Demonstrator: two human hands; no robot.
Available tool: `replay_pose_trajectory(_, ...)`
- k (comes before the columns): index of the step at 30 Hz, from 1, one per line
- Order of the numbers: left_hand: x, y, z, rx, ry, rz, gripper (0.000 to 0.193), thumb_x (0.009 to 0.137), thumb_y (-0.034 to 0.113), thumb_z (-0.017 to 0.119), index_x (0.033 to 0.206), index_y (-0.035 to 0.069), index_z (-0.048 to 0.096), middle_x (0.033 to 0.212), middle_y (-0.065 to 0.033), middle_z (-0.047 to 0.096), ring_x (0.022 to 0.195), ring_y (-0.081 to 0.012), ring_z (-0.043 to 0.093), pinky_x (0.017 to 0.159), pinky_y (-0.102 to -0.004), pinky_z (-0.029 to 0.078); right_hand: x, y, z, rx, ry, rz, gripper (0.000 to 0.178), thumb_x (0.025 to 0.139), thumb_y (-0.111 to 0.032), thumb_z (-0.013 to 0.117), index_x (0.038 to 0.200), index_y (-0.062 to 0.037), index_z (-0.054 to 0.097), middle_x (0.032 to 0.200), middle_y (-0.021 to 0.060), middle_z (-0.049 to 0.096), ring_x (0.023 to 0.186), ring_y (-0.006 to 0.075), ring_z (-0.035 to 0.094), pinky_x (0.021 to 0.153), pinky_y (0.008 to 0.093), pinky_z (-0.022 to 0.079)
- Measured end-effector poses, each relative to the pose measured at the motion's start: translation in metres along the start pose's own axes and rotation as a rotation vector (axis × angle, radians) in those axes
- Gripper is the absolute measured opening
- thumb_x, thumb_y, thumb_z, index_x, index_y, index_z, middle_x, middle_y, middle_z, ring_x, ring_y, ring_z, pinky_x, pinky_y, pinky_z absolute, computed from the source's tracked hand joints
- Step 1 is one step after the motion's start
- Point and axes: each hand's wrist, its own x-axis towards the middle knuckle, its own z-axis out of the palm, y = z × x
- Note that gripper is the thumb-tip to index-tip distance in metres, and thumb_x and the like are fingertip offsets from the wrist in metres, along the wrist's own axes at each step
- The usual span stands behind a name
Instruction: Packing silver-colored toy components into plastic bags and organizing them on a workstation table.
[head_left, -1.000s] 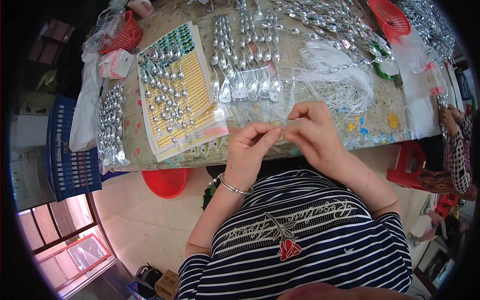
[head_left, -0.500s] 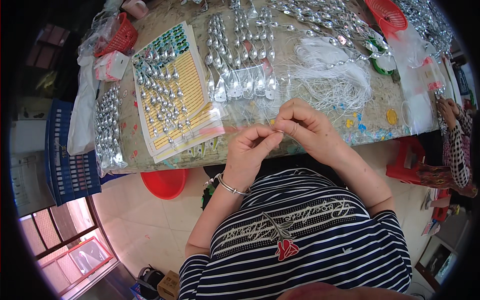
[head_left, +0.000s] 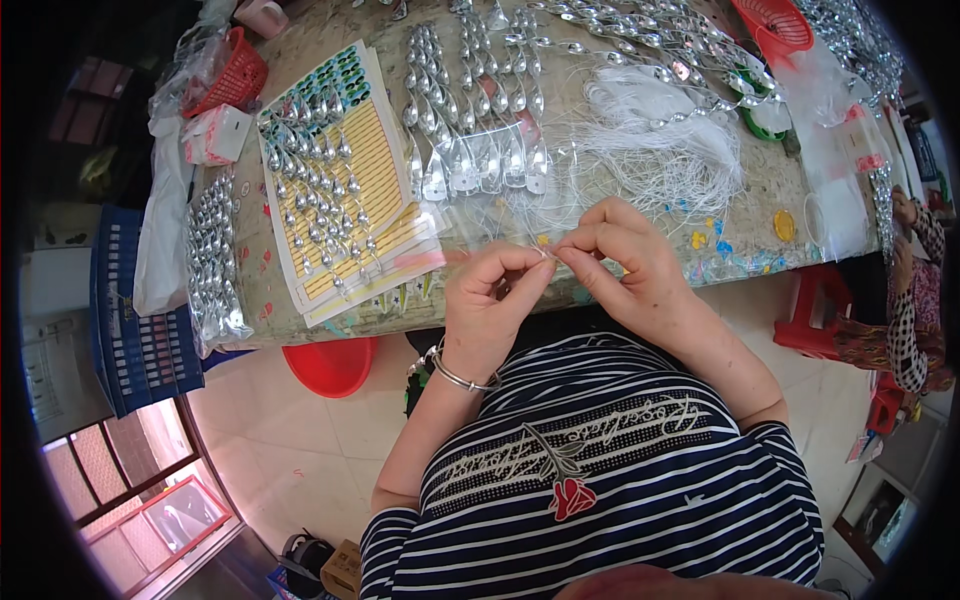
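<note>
Thread (head_left: 549,254), only a fine wisp visible, mid-frame btwn L hand (head_left: 485,305) and R hand (head_left: 640,268), tips near-touching, both apparently pinched on it. Prob. v. light, limp, a bit slippery, tangles easily, like white bundle (head_left: 650,110) upper right; best gripped close to the end.

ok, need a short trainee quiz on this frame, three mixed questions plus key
1. True or false: the white thread bundle lies to the right of the yellow-striped sheet.
2. The basin below the edge of the table is: A) blue, B) red, C) white.
3. Which hand has a bracelet at its wrist, the left hand or the right hand?

Key:
1. True
2. B
3. The left hand
</note>
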Motion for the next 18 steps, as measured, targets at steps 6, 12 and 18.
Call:
replay_pose_trajectory(6,0.0007,-0.0014,0.0000,0.112,-0.022,0.089,0.002,0.085,0.002,0.067,0.085,0.002,0.065,0.081,0.0011,0.059,0.067,-0.0041,0.050,0.060,-0.0191,0.039,0.0004,0.0009,-0.0008,-0.093,-0.006,-0.078,0.014,0.079,-0.003,0.069,0.093,-0.0031,0.069,0.082,0.0082,0.057,0.074,0.0208,0.057,0.063,0.0302,0.045)
replay_pose_trajectory(12,0.0001,0.0015,0.0003,0.326,-0.048,0.200,0.004,0.084,0.001,0.066,0.088,0.001,0.065,0.082,-0.0017,0.060,0.067,-0.0072,0.052,0.060,-0.0208,0.042,0.0002,-0.0029,-0.0062,-0.318,-0.039,-0.175,0.023,0.073,-0.007,0.072,0.095,-0.0090,0.070,0.079,0.0039,0.057,0.075,0.0223,0.057,0.068,0.0343,0.042)
replay_pose_trajectory(18,-0.0033,-0.0008,0.0018,0.349,-0.041,0.200,0.005,0.084,0.001,0.066,0.089,0.001,0.065,0.083,-0.0025,0.061,0.069,-0.0078,0.054,0.062,-0.0213,0.044,0.0016,-0.0012,-0.0009,-0.411,-0.059,-0.226,0.022,0.068,-0.005,0.073,0.090,-0.0096,0.069,0.079,0.0028,0.057,0.074,0.0204,0.056,0.069,0.0346,0.041)
